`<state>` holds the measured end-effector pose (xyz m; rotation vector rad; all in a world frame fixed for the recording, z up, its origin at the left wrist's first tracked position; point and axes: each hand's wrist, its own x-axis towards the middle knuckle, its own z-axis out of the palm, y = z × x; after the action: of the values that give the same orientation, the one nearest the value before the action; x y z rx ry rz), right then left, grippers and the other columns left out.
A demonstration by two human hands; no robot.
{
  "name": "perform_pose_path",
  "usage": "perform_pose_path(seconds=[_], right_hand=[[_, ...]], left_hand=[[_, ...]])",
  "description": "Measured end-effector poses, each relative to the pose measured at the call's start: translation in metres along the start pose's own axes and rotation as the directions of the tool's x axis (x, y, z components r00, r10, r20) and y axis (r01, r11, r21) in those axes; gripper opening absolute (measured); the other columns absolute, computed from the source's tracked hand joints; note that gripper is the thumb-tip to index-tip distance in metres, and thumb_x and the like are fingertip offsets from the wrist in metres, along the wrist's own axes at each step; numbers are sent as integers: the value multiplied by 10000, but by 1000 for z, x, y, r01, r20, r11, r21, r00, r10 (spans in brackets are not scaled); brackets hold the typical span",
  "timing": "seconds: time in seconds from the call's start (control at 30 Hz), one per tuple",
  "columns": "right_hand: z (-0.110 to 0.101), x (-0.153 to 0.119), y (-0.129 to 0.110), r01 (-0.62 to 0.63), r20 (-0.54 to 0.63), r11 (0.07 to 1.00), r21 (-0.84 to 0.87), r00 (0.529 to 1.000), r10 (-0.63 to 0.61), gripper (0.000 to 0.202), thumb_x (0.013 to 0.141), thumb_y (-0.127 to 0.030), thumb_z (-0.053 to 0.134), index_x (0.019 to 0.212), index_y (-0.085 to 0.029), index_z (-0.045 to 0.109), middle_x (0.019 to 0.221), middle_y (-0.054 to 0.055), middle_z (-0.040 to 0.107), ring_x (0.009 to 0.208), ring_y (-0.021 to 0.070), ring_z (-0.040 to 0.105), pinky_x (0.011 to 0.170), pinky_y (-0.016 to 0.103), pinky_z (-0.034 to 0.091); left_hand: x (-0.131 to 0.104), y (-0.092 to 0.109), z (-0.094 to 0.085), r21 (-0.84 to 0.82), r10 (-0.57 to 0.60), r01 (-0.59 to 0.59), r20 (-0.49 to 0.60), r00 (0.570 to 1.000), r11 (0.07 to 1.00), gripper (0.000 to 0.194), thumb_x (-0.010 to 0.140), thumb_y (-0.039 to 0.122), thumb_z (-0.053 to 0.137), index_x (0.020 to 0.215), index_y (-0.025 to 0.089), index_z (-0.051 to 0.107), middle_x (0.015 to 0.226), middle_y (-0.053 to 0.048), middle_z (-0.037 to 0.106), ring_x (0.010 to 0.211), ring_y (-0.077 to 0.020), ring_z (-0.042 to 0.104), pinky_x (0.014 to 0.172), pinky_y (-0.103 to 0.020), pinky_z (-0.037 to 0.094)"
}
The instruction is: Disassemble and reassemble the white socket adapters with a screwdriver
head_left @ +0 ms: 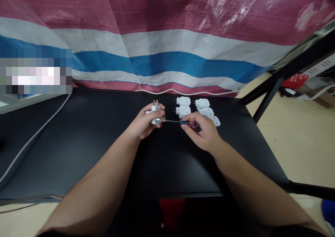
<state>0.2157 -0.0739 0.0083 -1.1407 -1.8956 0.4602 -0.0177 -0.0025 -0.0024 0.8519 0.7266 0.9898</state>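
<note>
My left hand (143,122) is closed round a white plug adapter (156,108), whose metal prongs point away from me. In my right hand (205,130) is a screwdriver (192,124) with a dark, partly see-through handle, gripped between thumb and fingers. Its thin metal shaft points left, and the tip lies over the face of the adapter; whether it touches a screw is too small to tell. Just beyond my right hand, several white plug adapters (184,101) lie in two columns with prongs to the left, the nearest one partly hidden by that hand.
The black table (167,160) stands against a striped red, white and blue sheet (162,62). A white cable (172,90) runs along its back edge, and a grey cable (36,134) crosses the left side. Black metal frame bars (269,97) stand at the right.
</note>
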Motion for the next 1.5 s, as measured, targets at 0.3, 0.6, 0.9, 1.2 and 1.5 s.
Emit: perform_pose_path(seconds=[0.3, 0.6, 0.9, 1.2, 1.5], right_hand=[[-6, 5, 1, -137, 115, 991, 9, 984, 135, 142, 1067, -368, 598, 1043, -229, 613, 757, -9, 629, 652, 160, 570, 653, 323, 433], [-2, 5, 3, -212, 86, 976, -51, 973, 216, 283, 1074, -436, 581, 891, -221, 594, 679, -16, 586, 605, 154, 542, 625, 326, 397], [-3, 4, 4, -174, 112, 985, 21, 979, 170, 149, 1010, -362, 677, 1017, -229, 609, 724, -24, 626, 585, 135, 523, 599, 300, 409], [0, 2, 1, -104, 24, 994, -23, 994, 104, 131, 997, -342, 707, 1024, -229, 649, 699, -33, 626, 555, 124, 513, 581, 292, 402], [-1, 0, 1, -92, 4, 994, -53, 996, 93, 162, 1006, -386, 714, 971, -232, 674, 677, -24, 647, 549, 133, 527, 575, 304, 417]], left_hand=[[3, -12, -3, 250, 208, -210, 34, 977, 945, 296, 683, 177, 900, 927, 169, 734, 777, 14, 663, 618, -99, 607, 461, -183, 535], [7, -14, -7, 233, 242, -229, -29, 970, 945, 321, 659, 173, 903, 924, 169, 722, 778, 20, 659, 614, -99, 598, 456, -190, 539], [2, -8, -1, 203, 136, -117, -80, 987, 972, 293, 679, 221, 892, 913, 166, 726, 714, 18, 652, 598, -112, 633, 448, -185, 510], [1, -1, 5, 74, -17, 26, -122, 992, 997, 276, 666, 249, 867, 876, 140, 726, 754, -19, 694, 584, -119, 668, 390, -169, 452], [1, 0, 5, 104, -69, 84, -140, 988, 991, 252, 703, 269, 852, 874, 140, 719, 745, -23, 700, 584, -131, 704, 376, -161, 442]])
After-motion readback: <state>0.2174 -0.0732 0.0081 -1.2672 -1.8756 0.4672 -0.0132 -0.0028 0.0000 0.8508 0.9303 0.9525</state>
